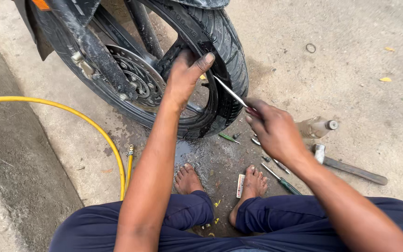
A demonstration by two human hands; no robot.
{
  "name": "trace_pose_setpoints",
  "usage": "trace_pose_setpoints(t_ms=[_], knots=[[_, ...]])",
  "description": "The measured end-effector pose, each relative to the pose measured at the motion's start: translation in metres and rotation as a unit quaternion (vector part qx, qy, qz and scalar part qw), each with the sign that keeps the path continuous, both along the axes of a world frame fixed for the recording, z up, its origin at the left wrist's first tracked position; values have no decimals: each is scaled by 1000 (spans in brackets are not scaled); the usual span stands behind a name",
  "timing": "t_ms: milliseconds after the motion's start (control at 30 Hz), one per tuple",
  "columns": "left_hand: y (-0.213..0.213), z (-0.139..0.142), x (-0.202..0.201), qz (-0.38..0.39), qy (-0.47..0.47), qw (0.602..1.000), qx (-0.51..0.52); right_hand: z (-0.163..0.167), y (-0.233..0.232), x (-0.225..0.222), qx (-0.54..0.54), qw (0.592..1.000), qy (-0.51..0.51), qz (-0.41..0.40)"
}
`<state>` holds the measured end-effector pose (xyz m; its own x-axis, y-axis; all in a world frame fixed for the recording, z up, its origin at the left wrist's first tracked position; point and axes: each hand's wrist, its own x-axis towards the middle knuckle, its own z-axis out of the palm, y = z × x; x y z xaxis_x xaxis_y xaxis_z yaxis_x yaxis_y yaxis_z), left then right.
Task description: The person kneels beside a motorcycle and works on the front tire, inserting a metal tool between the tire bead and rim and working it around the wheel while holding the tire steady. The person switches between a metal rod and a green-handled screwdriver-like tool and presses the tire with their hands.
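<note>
Single head-worn view, steeply downward, close over the squatting person's knees and wheel [164, 70].

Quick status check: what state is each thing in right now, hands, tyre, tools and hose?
left hand: gripping the tyre, thumb on the tread
right hand: shut on the thin metal tool
thin metal tool: tip against the tyre sidewall
motorcycle tyre: mounted on its wheel, resting on wet concrete
yellow hose: lying on the ground, nozzle free
hammer: lying flat, untouched
green screwdriver: lying beside the right foot
plastic bottle: on its side, capped
</note>
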<state>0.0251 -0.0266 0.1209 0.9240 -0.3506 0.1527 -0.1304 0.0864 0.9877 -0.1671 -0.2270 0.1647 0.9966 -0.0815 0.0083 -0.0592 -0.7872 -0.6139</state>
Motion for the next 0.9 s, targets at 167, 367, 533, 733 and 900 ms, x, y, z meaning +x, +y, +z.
trace_pose_setpoints(t_ms=[167,367,533,733,900], knots=[[-26,-15,14,-80,84,968,-222,36,45,12,-4,997,-70,-19],[-28,-26,18,-102,119,951,-268,92,17,40,-210,976,35,48],[-38,-12,7,-48,100,953,-283,100,6,64,-471,869,107,105],[-54,-16,2,10,75,957,-280,94,-40,104,-524,823,-51,214],[-59,-21,2,62,76,967,-235,73,-72,136,-502,823,-30,266]])
